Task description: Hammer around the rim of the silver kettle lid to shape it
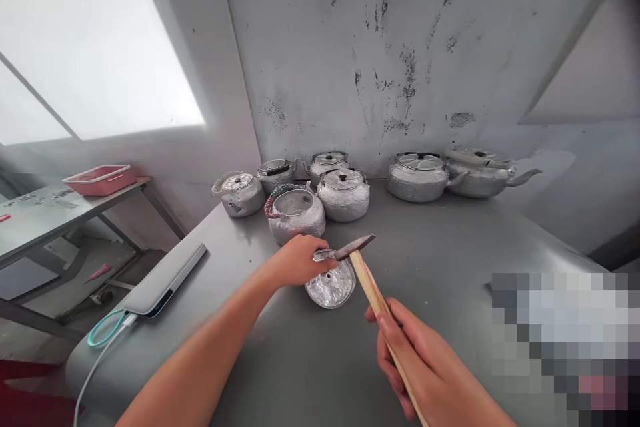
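My left hand is closed at the edge of a round, dented aluminium kettle lid with a small hole in its middle. A smaller silvery rim shows by the fingertips; I cannot tell whether it belongs to the same lid. My right hand grips the wooden handle of a hammer. The hammer's metal head is over the lid's upper edge, close to my left fingers; contact cannot be made out. Just behind my left hand stands a lidless kettle with a red and green wrapped handle.
Several aluminium kettles line the back of the grey table, two of them further right. A grey power bank with a cable lies at left. A pink basket sits on a side table. A blurred patch covers the right edge.
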### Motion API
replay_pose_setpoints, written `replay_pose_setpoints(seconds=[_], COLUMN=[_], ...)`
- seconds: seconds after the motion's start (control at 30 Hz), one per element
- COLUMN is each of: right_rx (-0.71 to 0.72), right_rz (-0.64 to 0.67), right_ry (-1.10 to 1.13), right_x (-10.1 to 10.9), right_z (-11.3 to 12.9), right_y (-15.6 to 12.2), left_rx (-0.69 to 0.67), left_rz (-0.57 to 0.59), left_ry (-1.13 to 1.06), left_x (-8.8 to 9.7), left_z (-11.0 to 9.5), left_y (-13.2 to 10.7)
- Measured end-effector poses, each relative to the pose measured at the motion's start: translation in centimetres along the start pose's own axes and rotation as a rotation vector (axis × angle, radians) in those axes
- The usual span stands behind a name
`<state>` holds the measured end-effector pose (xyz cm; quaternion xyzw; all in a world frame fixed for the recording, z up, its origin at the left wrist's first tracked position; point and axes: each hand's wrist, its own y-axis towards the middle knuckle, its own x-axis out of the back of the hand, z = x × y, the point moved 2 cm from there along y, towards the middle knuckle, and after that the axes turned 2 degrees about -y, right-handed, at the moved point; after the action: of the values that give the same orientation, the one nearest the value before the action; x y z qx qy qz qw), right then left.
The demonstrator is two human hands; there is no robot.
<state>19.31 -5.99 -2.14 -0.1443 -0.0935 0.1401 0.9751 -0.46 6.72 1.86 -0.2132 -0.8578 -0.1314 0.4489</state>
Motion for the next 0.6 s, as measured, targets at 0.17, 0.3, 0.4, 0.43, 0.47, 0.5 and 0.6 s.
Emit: replay_pose_setpoints(seconds=[0.17, 0.3, 0.4, 0.43, 0.47, 0.5, 0.6], right_rx=[0.01, 0.026, 0.038, 0.043, 0.048, 0.051, 0.06], right_rz=[-0.081, -0.135, -0.137, -0.135, -0.13, -0.124, -0.113], right_ry=[0.04, 0.067, 0.073, 0.073, 0.069, 0.059, 0.007], right_x=[0.4, 1.2, 1.3, 1.3, 1.2, 1.1, 0.9], right_z=[-0.4, 0.6, 1.0, 1.0, 1.0, 0.9, 0.6], right_y=[0.6, 1.1, 1.1, 1.1, 1.0, 1.0, 1.0], left_rx=[0.054, 0.088, 0.099, 0.102, 0.105, 0.11, 0.127], left_rz=[-0.024, -0.014, -0.015, -0.017, -0.019, -0.022, -0.026], left_ry=[-0.018, -0.055, -0.08, -0.086, -0.09, -0.093, -0.098], left_x=[0.0, 0.0, -0.1, -0.1, -0.1, -0.2, -0.4], left_z=[0.1, -0.1, -0.1, -0.1, -0.1, 0.0, 0.3], left_y=[0.2, 0.1, 0.1, 0.2, 0.2, 0.3, 0.5])
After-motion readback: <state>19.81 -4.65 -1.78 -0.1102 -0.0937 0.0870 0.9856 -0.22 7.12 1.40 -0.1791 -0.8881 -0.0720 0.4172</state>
